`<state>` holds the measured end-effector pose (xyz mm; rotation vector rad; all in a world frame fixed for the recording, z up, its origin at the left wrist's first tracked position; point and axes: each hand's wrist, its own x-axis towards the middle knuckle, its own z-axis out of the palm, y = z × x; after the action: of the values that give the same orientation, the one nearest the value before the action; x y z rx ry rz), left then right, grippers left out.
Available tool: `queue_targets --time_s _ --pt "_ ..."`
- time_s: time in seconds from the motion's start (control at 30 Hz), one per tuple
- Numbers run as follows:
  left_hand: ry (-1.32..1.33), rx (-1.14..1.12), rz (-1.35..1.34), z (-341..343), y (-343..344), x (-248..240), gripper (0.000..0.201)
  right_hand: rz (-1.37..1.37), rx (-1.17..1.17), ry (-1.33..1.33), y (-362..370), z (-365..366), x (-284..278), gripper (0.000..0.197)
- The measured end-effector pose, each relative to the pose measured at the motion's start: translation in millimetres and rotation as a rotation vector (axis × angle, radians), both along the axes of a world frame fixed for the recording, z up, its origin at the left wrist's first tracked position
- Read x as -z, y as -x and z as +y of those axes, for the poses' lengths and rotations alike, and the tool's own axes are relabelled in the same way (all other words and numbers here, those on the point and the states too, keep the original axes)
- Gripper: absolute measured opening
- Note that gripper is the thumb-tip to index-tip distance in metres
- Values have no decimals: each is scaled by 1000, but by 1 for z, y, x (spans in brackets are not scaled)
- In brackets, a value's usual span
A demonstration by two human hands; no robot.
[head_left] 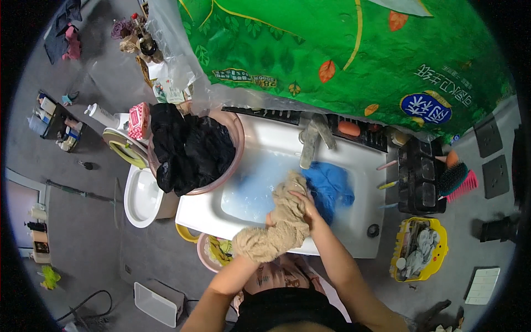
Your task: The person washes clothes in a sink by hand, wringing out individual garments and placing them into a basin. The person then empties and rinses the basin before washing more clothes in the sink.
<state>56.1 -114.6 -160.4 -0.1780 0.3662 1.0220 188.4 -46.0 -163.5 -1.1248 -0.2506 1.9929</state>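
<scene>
A wet, fleecy beige cloth [271,238] hangs bunched over the near rim of the white sink [354,243]. My right hand [305,206] is closed on its upper part, fingers pressed into the folds. The cloth covers most of my left hand [269,219]; a bit of skin shows at its edge, and the hand appears to grip the cloth from beneath. Its lower end drapes over my left wrist. Bluish, cloudy water [249,188] fills the basin. Just beyond my right hand, a blue cloth [330,185] lies partly in that water, below the metal faucet [310,144].
A pink basin [239,133] heaped with black clothing [193,146] sits on the sink's left end. Behind the faucet lies an orange soap bar [348,129]. A big green package [332,50] overhangs the back. At right are a black brush holder [420,177] and yellow basket [442,249].
</scene>
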Motion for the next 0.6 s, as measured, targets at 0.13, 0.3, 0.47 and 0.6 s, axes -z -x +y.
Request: queue_targets --time_s 0.13,0.3,0.47,0.6 --pt "-7 36 28 12 4 8 47 -374 50 -361 2 5 16 44" --pt "-9 51 35 15 5 10 47 -1174 -240 -832 1 4 16 49" --pt "-19 41 28 15 9 9 47 -1464 -556 -717 11 4 -24 45" --pt "-17 6 19 14 13 11 47 -1726 -622 -637 27 -5 -38 49"
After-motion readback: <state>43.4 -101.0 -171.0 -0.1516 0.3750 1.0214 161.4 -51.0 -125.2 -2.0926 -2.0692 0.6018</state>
